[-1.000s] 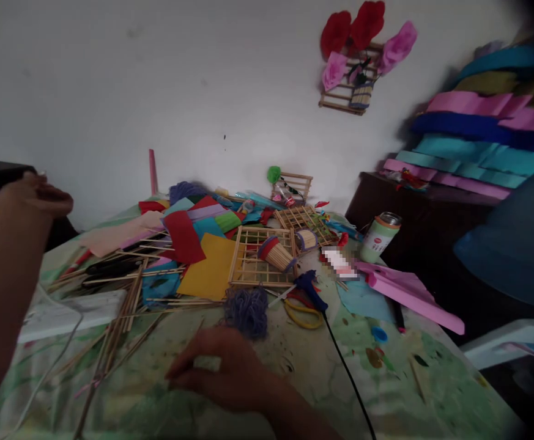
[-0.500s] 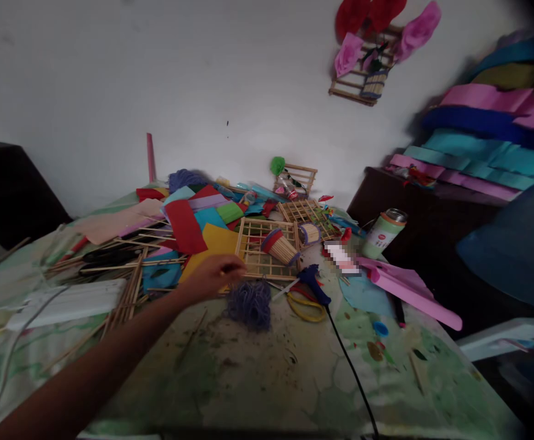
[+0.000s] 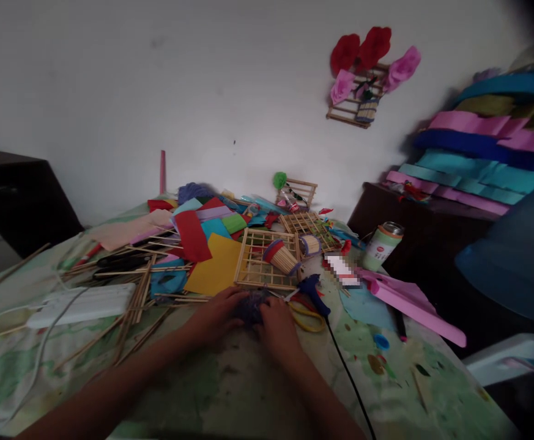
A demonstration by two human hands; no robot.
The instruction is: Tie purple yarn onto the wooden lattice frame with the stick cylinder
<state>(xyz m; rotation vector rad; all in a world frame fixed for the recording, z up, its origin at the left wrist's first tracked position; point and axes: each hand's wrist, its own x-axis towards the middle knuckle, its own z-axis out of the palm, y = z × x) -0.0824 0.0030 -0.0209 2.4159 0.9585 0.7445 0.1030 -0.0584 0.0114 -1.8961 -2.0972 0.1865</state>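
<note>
A tangled bundle of purple yarn [image 3: 251,307] lies near the middle of the table, between my hands. My left hand [image 3: 218,316] grips its left side with bent fingers. On the other side, my right hand [image 3: 276,321] has its fingers curled onto the yarn. Just behind stands a square lattice of thin wooden sticks [image 3: 243,269], with a small stick basket [image 3: 282,256] with a red and blue rim tipped over on it. A blue glue gun [image 3: 315,294] lies right of my right hand, beside a yellow loop [image 3: 310,319], perhaps a scissors handle.
Coloured paper sheets [image 3: 192,235] and wooden sticks [image 3: 138,293] crowd the left and back. A white power strip [image 3: 83,304] lies at left. A green flask [image 3: 381,247] and a pink roll [image 3: 418,308] are at right. The glue gun's black cord [image 3: 347,363] runs to the front edge.
My left hand has come down onto the purple yarn from above and behind it. My right hand has entered the view and taken hold of the yarn too. The camera view has tilted up slightly.
</note>
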